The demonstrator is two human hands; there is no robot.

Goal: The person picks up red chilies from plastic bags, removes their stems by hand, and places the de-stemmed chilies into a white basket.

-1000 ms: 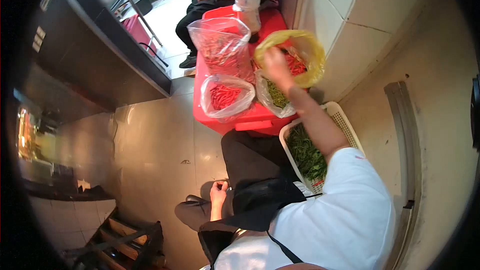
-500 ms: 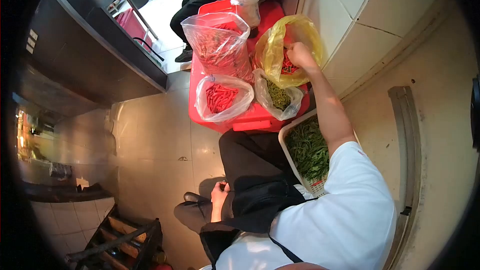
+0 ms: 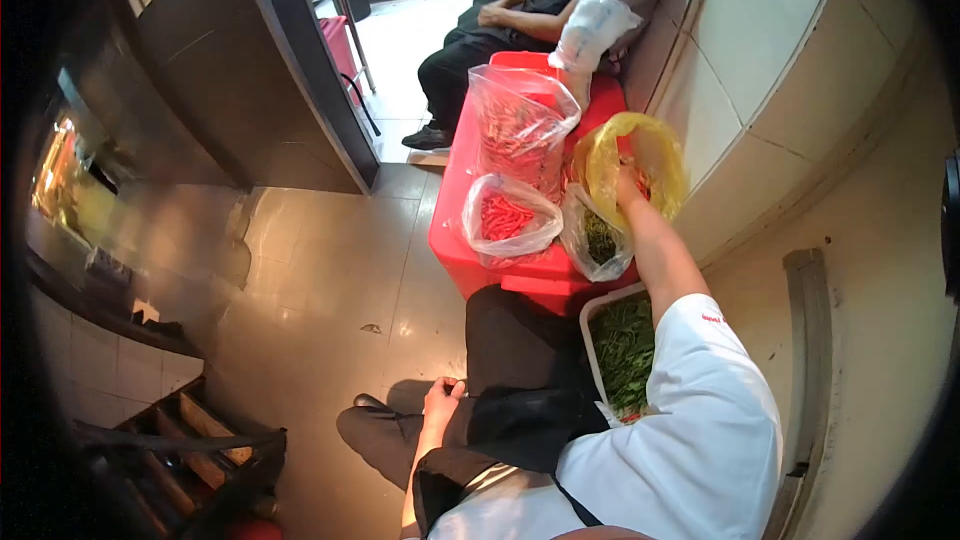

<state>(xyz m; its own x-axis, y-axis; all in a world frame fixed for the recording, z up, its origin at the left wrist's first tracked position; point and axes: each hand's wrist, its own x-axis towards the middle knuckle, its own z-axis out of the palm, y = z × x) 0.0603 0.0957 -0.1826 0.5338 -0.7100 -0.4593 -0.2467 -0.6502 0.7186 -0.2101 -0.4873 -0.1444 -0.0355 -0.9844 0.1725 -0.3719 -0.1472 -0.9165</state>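
Observation:
My right hand [image 3: 629,184] reaches down into an open yellow plastic bag [image 3: 660,155] containing red chilies; its fingers are hidden there. Low beside my leg, my left hand [image 3: 445,396] is closed, thumb and fingers curled together; whatever they hold, if anything, is too small to make out. A clear bag [image 3: 520,125] full of red chilies stands behind a smaller bag of red chilies [image 3: 505,218]. To the right of that one sits a clear bag of small green pieces [image 3: 600,240]. All these bags rest on a red plastic bin [image 3: 455,250].
A white basket of leafy greens [image 3: 622,350] stands between the bin and my right side. Another person [image 3: 510,20] sits beyond the bin. A tiled wall [image 3: 755,70] runs along the right. A dark slatted rack [image 3: 190,440] stands at lower left.
My view has turned, so the bin and bags appear further right and lower. My right hand has gone deeper into the yellow bag. My left hand stays by my leg.

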